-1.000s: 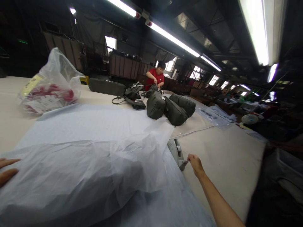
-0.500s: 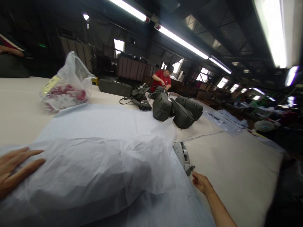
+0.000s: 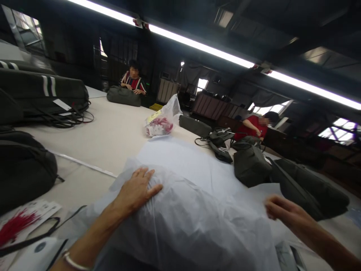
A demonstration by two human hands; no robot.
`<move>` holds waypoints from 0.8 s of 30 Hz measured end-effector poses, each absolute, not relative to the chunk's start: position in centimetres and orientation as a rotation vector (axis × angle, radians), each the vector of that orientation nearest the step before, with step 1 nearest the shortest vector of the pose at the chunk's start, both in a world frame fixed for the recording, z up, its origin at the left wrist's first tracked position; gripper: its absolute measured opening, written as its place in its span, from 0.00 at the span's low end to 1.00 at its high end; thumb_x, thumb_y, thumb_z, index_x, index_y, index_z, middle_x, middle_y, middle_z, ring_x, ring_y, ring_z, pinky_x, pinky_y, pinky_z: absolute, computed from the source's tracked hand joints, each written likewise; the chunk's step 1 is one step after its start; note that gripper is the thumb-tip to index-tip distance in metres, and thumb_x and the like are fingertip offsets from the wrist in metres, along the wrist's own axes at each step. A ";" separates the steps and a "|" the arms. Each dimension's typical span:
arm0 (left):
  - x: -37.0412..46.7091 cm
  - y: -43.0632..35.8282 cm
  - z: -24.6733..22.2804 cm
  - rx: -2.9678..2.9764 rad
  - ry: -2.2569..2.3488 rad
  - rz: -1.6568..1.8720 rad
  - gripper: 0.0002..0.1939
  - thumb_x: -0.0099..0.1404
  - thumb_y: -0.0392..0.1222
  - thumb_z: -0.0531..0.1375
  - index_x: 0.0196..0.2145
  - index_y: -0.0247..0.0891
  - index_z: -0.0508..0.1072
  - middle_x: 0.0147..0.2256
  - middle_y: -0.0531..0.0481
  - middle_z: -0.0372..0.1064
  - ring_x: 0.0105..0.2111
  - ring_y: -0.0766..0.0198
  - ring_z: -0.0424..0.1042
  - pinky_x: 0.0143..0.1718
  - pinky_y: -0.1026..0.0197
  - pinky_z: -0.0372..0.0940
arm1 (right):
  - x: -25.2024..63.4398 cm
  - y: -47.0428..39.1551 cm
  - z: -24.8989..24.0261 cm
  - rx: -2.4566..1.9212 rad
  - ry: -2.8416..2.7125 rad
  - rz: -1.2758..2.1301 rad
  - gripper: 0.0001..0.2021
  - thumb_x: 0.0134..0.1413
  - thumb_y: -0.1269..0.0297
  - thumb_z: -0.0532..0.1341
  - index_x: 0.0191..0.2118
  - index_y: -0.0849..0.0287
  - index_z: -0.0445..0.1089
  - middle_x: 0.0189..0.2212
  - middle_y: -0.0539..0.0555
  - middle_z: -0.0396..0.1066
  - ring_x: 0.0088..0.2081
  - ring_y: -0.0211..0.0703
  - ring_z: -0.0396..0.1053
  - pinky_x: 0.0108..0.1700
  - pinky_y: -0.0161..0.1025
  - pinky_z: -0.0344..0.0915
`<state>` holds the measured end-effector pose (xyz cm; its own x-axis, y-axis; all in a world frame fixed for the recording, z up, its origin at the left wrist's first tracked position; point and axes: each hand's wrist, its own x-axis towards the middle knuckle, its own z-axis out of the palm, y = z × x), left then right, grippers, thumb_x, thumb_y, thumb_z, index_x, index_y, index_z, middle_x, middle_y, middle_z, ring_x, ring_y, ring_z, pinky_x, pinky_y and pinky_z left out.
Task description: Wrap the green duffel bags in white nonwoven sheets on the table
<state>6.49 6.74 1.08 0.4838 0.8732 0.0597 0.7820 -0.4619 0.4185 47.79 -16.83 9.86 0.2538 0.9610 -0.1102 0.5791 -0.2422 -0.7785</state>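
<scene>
A large bundle wrapped in thin white paper [image 3: 194, 214] lies in front of me; what is inside is hidden. My left hand [image 3: 138, 188] rests flat on the bundle's left part, fingers stretched out. Over the right end of the paper is my right hand [image 3: 280, 210], its fingers curled closed and slightly blurred. Whatever those fingers hold, if anything, I cannot make out. Below my right wrist, at the bottom edge, part of a grey tape dispenser [image 3: 289, 256] shows. More white paper [image 3: 175, 154] spreads flat beyond the bundle.
Dark bags [image 3: 251, 165] stand to the right, and others [image 3: 34, 94] at the left. A clear plastic bag with red strings [image 3: 160, 124] sits beyond the paper. Tags with red strings [image 3: 22, 222] lie lower left. Two people work across the cream table [image 3: 113, 124].
The view has swung left. My right hand has moved away from the tape dispenser to above the paper's right end. My left hand still lies on the bundle.
</scene>
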 end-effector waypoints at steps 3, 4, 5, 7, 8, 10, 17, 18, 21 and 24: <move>6.2 6.3 1.4 2.382 1.414 0.347 0.36 0.65 0.63 0.50 0.63 0.37 0.60 0.65 0.37 0.54 0.66 0.45 0.49 0.59 0.40 0.58 | 40.1 -6.5 13.1 -1.745 -1.570 1.068 0.12 0.50 0.51 0.67 0.27 0.53 0.70 0.24 0.51 0.65 0.28 0.41 0.64 0.33 0.43 0.63; 6.1 6.1 1.5 2.378 1.419 0.339 0.36 0.65 0.63 0.50 0.63 0.37 0.60 0.65 0.37 0.54 0.66 0.44 0.49 0.58 0.40 0.59 | 37.1 -3.1 13.7 -1.679 -1.689 1.235 0.13 0.48 0.52 0.68 0.28 0.55 0.70 0.24 0.49 0.66 0.28 0.39 0.64 0.32 0.40 0.62; 6.1 6.0 1.6 2.376 1.424 0.335 0.37 0.65 0.63 0.51 0.63 0.37 0.60 0.64 0.37 0.54 0.66 0.44 0.50 0.58 0.40 0.59 | 34.2 0.1 14.1 -1.624 -1.794 1.382 0.14 0.47 0.52 0.69 0.29 0.57 0.70 0.24 0.48 0.66 0.27 0.37 0.63 0.31 0.37 0.61; 6.1 5.8 1.7 2.376 1.429 0.332 0.37 0.65 0.62 0.51 0.64 0.36 0.59 0.64 0.36 0.55 0.65 0.44 0.50 0.57 0.40 0.60 | 29.4 5.5 14.0 -1.559 -1.971 1.614 0.17 0.45 0.51 0.70 0.30 0.59 0.69 0.25 0.47 0.67 0.27 0.34 0.62 0.30 0.33 0.60; 6.0 5.7 1.8 2.373 1.436 0.332 0.37 0.65 0.61 0.52 0.64 0.36 0.59 0.64 0.36 0.55 0.65 0.44 0.50 0.57 0.40 0.60 | 27.7 7.7 13.7 -1.562 -2.059 1.679 0.18 0.44 0.51 0.70 0.30 0.60 0.69 0.25 0.46 0.67 0.27 0.33 0.62 0.30 0.32 0.59; 6.0 5.5 1.7 2.356 1.445 0.325 0.38 0.64 0.61 0.53 0.64 0.35 0.58 0.65 0.36 0.54 0.66 0.43 0.50 0.58 0.40 0.60 | 25.6 11.4 12.6 -1.625 -2.216 1.734 0.20 0.40 0.49 0.72 0.28 0.60 0.68 0.24 0.45 0.67 0.27 0.32 0.61 0.29 0.31 0.59; 5.9 5.5 0.6 2.311 1.408 0.390 0.40 0.61 0.62 0.54 0.63 0.34 0.60 0.65 0.35 0.53 0.66 0.39 0.49 0.59 0.36 0.56 | 24.5 17.4 6.8 -1.906 -2.464 2.039 0.26 0.26 0.45 0.75 0.24 0.59 0.67 0.20 0.43 0.65 0.25 0.32 0.59 0.27 0.31 0.56; 5.9 5.6 0.5 2.303 1.406 0.384 0.40 0.61 0.62 0.55 0.64 0.34 0.60 0.65 0.35 0.52 0.66 0.39 0.48 0.60 0.35 0.56 | 24.4 17.6 6.2 -1.918 -2.468 2.090 0.26 0.25 0.45 0.75 0.24 0.59 0.67 0.21 0.43 0.65 0.25 0.32 0.59 0.27 0.32 0.57; 6.0 5.7 0.2 2.298 1.410 0.344 0.40 0.61 0.62 0.55 0.64 0.36 0.59 0.66 0.37 0.50 0.66 0.40 0.47 0.60 0.35 0.54 | 24.4 17.8 5.0 -1.926 -2.510 2.084 0.26 0.25 0.45 0.75 0.26 0.59 0.69 0.23 0.44 0.67 0.26 0.33 0.60 0.28 0.33 0.57; 6.0 5.8 0.2 2.310 1.431 0.279 0.40 0.60 0.62 0.54 0.65 0.37 0.58 0.66 0.39 0.48 0.67 0.41 0.46 0.61 0.36 0.55 | 24.8 17.7 4.4 -1.944 -2.646 1.820 0.28 0.24 0.45 0.76 0.31 0.58 0.71 0.27 0.45 0.69 0.30 0.37 0.63 0.30 0.34 0.58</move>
